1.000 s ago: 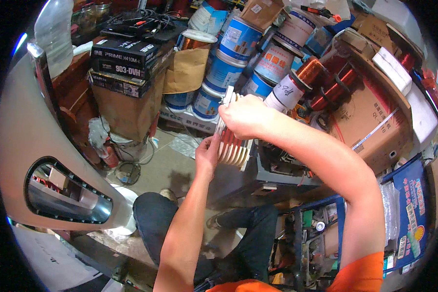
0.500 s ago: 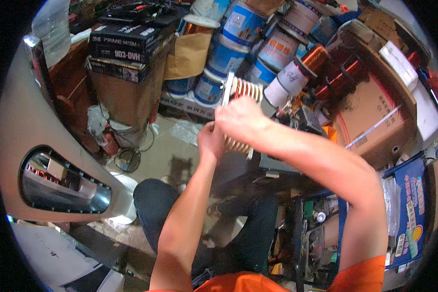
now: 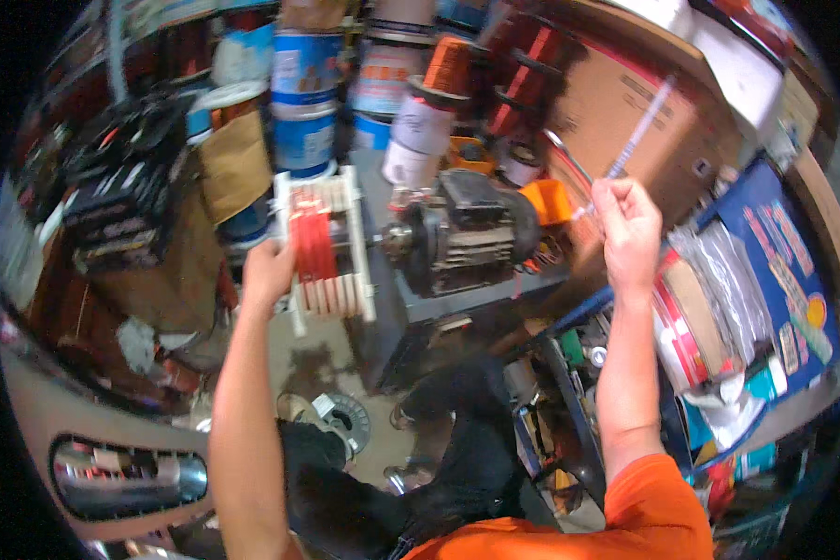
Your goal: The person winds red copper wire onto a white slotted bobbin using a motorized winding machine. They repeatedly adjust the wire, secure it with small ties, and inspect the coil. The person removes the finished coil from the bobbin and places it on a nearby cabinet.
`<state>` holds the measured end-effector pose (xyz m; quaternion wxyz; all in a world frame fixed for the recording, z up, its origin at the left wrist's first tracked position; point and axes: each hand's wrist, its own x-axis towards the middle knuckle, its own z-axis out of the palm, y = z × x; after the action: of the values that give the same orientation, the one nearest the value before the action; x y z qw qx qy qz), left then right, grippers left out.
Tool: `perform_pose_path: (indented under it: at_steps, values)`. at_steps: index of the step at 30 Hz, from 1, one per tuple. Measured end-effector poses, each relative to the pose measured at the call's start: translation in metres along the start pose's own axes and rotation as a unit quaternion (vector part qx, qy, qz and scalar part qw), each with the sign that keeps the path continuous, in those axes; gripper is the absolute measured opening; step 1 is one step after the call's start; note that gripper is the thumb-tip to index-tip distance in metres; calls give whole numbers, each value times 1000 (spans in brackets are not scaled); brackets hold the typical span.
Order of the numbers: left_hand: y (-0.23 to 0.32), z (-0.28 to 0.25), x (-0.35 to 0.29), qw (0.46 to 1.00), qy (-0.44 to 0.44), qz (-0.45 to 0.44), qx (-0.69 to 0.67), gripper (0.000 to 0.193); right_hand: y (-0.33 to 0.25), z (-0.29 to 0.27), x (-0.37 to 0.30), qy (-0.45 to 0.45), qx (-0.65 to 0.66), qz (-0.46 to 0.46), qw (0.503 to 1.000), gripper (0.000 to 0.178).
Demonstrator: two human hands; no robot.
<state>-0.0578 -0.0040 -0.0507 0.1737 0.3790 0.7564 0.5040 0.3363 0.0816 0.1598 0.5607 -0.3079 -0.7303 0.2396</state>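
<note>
My left hand [image 3: 269, 271] is closed on the left side of a white slatted coil former [image 3: 350, 238]. Bands of red and copper-coloured wire [image 3: 314, 233] run round the former. Right of it, a dark electric motor [image 3: 467, 233] lies on a grey bench, its shaft end pointing at the former; whether the two are joined I cannot tell. My right hand [image 3: 630, 229] is raised at the right with its fingers pinched together. A thin curved red and metallic piece [image 3: 569, 159] ends near those fingertips, but blur hides whether they hold it.
Copper wire spools [image 3: 446, 70] and blue-white buckets [image 3: 305, 140] stand behind the bench. A large cardboard box [image 3: 644, 121] sits back right. Nearer right, a blue container [image 3: 784, 261] borders a cluttered drawer. Stacked dark boxes [image 3: 121, 215] fill the left. A grey round part [image 3: 350, 425] lies on the floor.
My hands, together on the former before, are now wide apart. The right one has gone right, away from it. The former appears farther left, and the view has turned rightward.
</note>
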Motion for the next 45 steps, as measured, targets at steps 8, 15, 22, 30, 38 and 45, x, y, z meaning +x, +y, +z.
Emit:
perform_pose_path:
  at_steps: [8, 15, 22, 30, 38, 45]
  values:
    - [34, -23, -23, 954, -217, -85, -187, 41, 233, -79, -70, 111, -133, 225, 959, 19]
    - [25, -15, -16, 970, -168, -86, -151, 32, 308, -29, -49, 9, -251, 143, 957, 24]
    - [20, -17, -15, 970, -134, -132, -152, 29, 257, -17, -48, 64, -307, 44, 949, 18]
    - [27, -25, -18, 944, -218, -137, -208, 39, 117, 100, -131, -124, 121, 216, 961, 19]
    - [13, -19, -16, 937, -200, -133, -253, 37, 118, 219, -112, -95, 310, 471, 820, 58]
    - [15, -14, -17, 948, -139, -124, -257, 37, 110, 233, -102, -45, 273, 517, 810, 66]
